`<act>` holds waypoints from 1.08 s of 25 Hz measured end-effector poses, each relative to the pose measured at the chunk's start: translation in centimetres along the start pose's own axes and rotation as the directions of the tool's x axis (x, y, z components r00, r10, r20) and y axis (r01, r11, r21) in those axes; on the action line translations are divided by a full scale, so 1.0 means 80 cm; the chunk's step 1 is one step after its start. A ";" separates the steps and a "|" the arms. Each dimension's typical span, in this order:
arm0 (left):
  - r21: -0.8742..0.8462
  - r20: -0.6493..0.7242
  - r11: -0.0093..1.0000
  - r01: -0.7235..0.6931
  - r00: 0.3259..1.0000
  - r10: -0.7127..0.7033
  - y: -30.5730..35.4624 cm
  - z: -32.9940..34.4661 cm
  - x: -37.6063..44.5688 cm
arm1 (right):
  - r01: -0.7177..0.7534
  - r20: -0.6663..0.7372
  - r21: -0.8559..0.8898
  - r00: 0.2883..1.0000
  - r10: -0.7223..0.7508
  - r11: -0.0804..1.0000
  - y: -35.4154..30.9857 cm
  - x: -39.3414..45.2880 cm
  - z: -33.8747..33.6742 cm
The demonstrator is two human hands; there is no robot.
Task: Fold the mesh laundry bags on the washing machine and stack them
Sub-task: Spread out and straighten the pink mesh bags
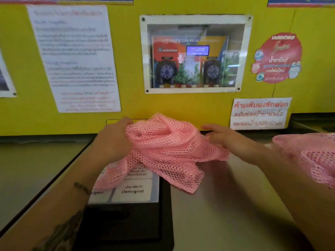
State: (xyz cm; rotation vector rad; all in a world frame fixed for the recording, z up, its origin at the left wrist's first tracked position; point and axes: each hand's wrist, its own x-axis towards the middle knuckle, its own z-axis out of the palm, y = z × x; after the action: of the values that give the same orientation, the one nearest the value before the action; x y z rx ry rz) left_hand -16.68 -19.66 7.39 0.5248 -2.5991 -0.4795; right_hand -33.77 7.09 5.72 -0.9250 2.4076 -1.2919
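Observation:
A crumpled pink mesh laundry bag (163, 149) lies bunched on the washing machine top (226, 205), near the yellow back wall. My left hand (114, 140) grips its left side, fingers closed on the mesh. My right hand (224, 136) rests on the bag's right edge with fingers stretched out flat. The bag's lower corner hangs over the detergent drawer labels (134, 189). A second pink mesh bag (311, 156) lies heaped at the far right, partly cut off by the frame edge.
The yellow wall (130, 69) carries paper notices, a windowed chemical dispenser (195, 55) and stickers. A black recess (123, 227) sits below the drawer labels. Another grey machine top (32, 169) lies to the left across a dark gap.

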 end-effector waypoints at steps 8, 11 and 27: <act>-0.023 -0.027 0.891 -0.454 0.891 0.453 0.070 0.026 -0.045 | 0.048 -0.198 -0.529 0.964 -0.178 0.847 0.016 -0.027 0.020; 0.165 0.479 0.938 -0.304 0.856 0.193 0.063 0.053 -0.048 | -0.052 -0.574 -0.488 0.771 -0.276 0.871 0.020 -0.024 0.000; -0.701 -0.077 0.702 -0.125 0.992 0.100 0.064 0.027 -0.043 | 0.231 -0.140 -0.476 0.933 -0.333 0.848 -0.001 -0.049 0.029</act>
State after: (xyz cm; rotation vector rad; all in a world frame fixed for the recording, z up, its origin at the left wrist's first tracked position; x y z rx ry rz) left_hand -16.29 -13.16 6.46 0.0953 -2.1453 -1.3304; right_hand -29.59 8.07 4.21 -1.3750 2.9069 -0.9642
